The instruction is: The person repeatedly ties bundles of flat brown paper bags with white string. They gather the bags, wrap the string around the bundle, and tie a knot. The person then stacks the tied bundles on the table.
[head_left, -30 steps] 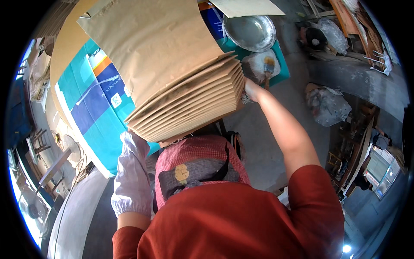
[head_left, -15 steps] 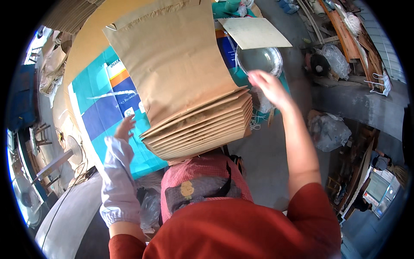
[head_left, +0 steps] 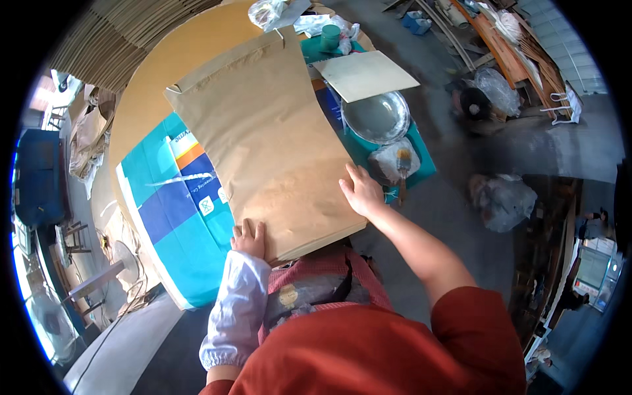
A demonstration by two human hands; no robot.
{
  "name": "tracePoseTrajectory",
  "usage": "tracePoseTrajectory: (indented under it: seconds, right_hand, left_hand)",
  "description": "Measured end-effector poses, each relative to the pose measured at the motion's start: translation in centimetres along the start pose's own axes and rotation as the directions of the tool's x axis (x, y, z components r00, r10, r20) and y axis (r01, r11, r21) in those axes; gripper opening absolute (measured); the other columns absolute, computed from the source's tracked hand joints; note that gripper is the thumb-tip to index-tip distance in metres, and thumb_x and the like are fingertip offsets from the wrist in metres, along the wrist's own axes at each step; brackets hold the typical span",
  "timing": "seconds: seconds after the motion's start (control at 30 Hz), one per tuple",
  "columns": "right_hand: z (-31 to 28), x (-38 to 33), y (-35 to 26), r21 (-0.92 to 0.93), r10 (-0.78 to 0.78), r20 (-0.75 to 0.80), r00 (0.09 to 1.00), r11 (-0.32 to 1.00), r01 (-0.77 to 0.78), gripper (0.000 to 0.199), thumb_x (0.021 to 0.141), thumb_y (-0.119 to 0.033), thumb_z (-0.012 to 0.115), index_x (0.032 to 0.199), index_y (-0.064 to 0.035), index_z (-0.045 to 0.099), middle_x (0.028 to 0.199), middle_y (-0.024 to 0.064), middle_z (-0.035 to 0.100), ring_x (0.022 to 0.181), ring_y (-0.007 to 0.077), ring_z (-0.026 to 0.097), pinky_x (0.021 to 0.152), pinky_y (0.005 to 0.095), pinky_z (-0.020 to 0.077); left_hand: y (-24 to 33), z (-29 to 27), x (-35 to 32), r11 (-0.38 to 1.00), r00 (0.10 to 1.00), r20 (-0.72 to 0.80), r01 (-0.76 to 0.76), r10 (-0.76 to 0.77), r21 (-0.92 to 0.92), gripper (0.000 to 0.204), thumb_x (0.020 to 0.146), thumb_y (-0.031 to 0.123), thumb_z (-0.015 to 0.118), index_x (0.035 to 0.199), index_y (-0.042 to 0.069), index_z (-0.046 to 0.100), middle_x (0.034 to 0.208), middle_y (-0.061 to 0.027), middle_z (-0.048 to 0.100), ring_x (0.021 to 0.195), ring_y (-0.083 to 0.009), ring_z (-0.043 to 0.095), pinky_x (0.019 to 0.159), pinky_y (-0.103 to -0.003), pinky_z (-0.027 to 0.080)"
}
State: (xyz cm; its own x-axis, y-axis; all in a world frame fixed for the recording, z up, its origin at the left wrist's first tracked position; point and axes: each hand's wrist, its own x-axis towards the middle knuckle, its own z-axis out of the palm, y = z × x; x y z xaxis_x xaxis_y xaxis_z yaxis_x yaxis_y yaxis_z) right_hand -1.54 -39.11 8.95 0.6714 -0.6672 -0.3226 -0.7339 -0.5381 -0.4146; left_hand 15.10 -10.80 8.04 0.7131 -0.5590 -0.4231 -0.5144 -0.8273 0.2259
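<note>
A stack of large brown paper bags (head_left: 270,138) lies flat in front of me, its near edges squared together. My left hand (head_left: 249,239) rests on the near left corner of the stack, fingers spread. My right hand (head_left: 364,189) lies on the right edge, its fingers apart on the top bag. Just beyond it stands a round metal basin (head_left: 376,118), its far rim partly covered by a pale board (head_left: 367,74). A brush (head_left: 403,164) lies on a plastic-wrapped bundle (head_left: 388,160) beside the basin. Neither hand holds anything.
Teal and blue printed sheeting (head_left: 178,217) covers the tan round table (head_left: 141,99) under the stack. A green container (head_left: 330,37) stands at the far side. Stacked cardboard (head_left: 112,39) is at far left, a fan (head_left: 52,319) at left. Plastic bags (head_left: 503,201) lie at right.
The bags' near ends, fanned out in steps before, now lie flat and even. My right hand has come from the basin to the right edge; my left has moved right onto the corner.
</note>
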Motion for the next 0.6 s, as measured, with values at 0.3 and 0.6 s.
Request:
tracePoseTrajectory:
  seconds: [0.3, 0.6]
  right_hand:
    - [2.5, -0.6, 1.4, 0.113, -0.069, -0.112, 0.991, 0.990, 0.082, 0.058, 0.089, -0.037, 0.049, 0.139, -0.0113, 0.035, 0.134, 0.0253, 0.042, 0.113, 0.0392, 0.051, 0.091, 0.0421, 0.0459]
    - [5.9, 0.0, 3.5, 0.112, -0.217, -0.178, 0.960, 0.965, 0.239, 0.061, 0.086, -0.030, 0.049, 0.140, -0.0055, 0.033, 0.136, 0.0293, 0.036, 0.120, 0.0440, 0.042, 0.101, 0.0457, 0.0373]
  left_hand:
    - [-1.9, 4.3, -1.8, 0.967, 0.944, -0.216, -0.232, 0.251, 0.106, 0.037, 0.087, 0.014, 0.050, 0.120, -0.003, 0.047, 0.133, -0.0363, 0.034, 0.109, -0.0543, 0.043, 0.091, -0.052, 0.044]
    - [-1.7, 9.2, -1.3, 0.935, 0.949, -0.273, 0.052, -0.156, -0.351, 0.061, 0.091, 0.023, 0.039, 0.141, -0.008, 0.021, 0.136, -0.0358, 0.028, 0.120, -0.0491, 0.036, 0.104, -0.046, 0.034]
